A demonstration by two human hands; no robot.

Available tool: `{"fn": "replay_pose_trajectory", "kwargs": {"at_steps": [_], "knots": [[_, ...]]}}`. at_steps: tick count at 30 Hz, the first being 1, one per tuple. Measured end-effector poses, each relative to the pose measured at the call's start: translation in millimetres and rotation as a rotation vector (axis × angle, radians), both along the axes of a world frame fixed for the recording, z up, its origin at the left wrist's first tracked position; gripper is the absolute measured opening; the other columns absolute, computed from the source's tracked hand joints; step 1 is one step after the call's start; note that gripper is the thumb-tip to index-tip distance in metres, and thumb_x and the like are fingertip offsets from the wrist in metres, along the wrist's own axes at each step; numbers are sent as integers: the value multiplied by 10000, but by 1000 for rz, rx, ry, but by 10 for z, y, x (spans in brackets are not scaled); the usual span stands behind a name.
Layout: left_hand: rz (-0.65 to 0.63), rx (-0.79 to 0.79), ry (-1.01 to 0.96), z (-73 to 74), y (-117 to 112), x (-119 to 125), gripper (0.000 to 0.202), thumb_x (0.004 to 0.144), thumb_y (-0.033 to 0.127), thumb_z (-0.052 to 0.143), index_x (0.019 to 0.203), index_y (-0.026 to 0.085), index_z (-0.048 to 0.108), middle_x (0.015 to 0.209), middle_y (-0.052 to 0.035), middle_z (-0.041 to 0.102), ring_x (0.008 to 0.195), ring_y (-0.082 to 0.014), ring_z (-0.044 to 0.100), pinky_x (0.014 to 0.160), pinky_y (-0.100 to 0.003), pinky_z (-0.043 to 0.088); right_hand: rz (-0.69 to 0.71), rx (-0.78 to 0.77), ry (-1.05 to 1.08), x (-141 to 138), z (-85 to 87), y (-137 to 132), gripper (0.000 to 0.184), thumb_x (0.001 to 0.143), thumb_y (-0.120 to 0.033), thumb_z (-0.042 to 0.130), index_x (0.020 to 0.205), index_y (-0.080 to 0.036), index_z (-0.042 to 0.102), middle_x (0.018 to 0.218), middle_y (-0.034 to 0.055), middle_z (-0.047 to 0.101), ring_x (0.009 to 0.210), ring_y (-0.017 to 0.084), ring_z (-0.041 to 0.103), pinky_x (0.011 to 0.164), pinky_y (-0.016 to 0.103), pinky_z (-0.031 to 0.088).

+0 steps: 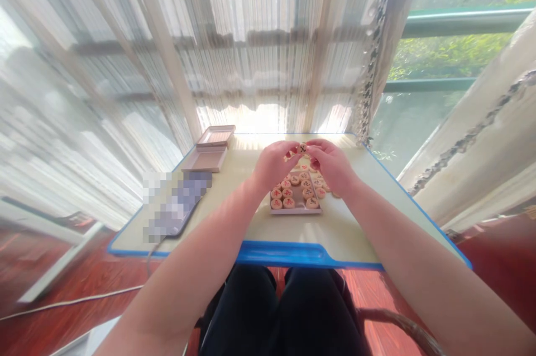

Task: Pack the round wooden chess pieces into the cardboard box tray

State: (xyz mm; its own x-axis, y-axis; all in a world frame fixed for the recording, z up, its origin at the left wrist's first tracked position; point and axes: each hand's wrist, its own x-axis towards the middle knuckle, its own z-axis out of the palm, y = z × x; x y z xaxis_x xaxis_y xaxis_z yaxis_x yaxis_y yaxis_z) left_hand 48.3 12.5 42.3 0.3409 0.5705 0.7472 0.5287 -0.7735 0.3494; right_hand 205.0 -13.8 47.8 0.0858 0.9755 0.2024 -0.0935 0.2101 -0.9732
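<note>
Both my hands meet above the far side of a shallow box, their fingertips at the edges of one round Chinese chess piece (302,148) with a black mark. My left hand (274,165) pinches its left side, and my right hand (333,165) pinches its right side. Below them the open box (295,211) holds several round pieces, red-marked ones (287,193) on the left and black-marked ones (308,192) on the right. Loose pieces (320,192) lie on the table beside and behind the box, partly hidden by my hands.
Two shallow trays (205,159) rest at the table's far left. Nearer, a dark phone-like device (188,205), partly pixelated, has a cable running off the edge. The pale table (268,229) has a blue rim with a blue groove (282,254) before my lap. Sheer curtains (259,66) hang behind.
</note>
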Motion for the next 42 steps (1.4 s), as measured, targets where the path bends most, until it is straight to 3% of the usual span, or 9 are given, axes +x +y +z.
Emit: {"fn": "replay_pose_trajectory", "kwargs": {"at_steps": [3, 9, 12, 20, 25, 30, 36, 42], "knots": [[-40, -32, 17, -6, 40, -16, 200, 802, 227, 617, 987, 159, 658, 849, -44, 694, 721, -117, 618, 680, -234, 504, -20, 52, -146, 21, -25, 15, 240, 702, -342, 647, 886, -189, 627, 677, -25, 594, 545, 83, 471, 514, 234, 385], [-125, -157, 72, -30, 104, -67, 184, 807, 226, 604, 966, 179, 684, 846, -26, 704, 684, -106, 615, 684, -223, 500, -116, 351, -777, 76, -23, -13, 255, 726, -283, 629, 957, -186, 674, 845, 37, 682, 633, 142, 550, 652, 304, 455], [-133, -212, 115, -41, 131, -87, 193, 808, 210, 584, 968, 176, 688, 867, -27, 706, 708, -110, 615, 699, -225, 496, -104, 437, -950, 103, -28, -15, 263, 751, -237, 598, 997, -192, 680, 885, 41, 686, 665, 156, 561, 678, 302, 453], [-120, -336, 207, -5, 111, -129, 273, 757, 164, 540, 978, 188, 698, 882, -8, 710, 752, -114, 615, 739, -233, 502, -100, 368, -1048, 93, -79, 26, 233, 766, -332, 614, 942, -192, 678, 898, 61, 653, 718, 177, 559, 711, 316, 434], [17, -356, 203, -9, 147, -198, 366, 684, 78, 494, 960, 179, 712, 938, -18, 718, 835, -140, 633, 815, -257, 509, -22, 280, -1078, 94, -130, 50, 237, 739, -372, 638, 896, -198, 672, 875, 62, 642, 846, 221, 569, 768, 342, 428], [32, -425, 290, 11, 109, -201, 276, 695, 170, 518, 864, 192, 735, 845, 0, 725, 764, -146, 640, 764, -245, 521, 76, 260, -1202, 88, -164, 48, 259, 716, -393, 651, 870, -189, 693, 883, 83, 618, 930, 256, 561, 850, 377, 415], [49, -479, 356, 14, 56, -162, 219, 709, 283, 550, 798, 214, 738, 747, 9, 712, 685, -142, 624, 641, -223, 499, 80, 245, -1281, 62, -186, 25, 277, 737, -399, 612, 910, -201, 699, 903, 95, 609, 922, 250, 566, 822, 348, 431], [72, -516, 437, 66, 21, -139, 192, 692, 279, 567, 739, 209, 739, 639, 2, 677, 620, -142, 587, 563, -223, 453, 55, 219, -1321, 23, -182, 10, 263, 727, -386, 610, 908, -214, 695, 877, 88, 612, 892, 244, 572, 787, 329, 436]]}}
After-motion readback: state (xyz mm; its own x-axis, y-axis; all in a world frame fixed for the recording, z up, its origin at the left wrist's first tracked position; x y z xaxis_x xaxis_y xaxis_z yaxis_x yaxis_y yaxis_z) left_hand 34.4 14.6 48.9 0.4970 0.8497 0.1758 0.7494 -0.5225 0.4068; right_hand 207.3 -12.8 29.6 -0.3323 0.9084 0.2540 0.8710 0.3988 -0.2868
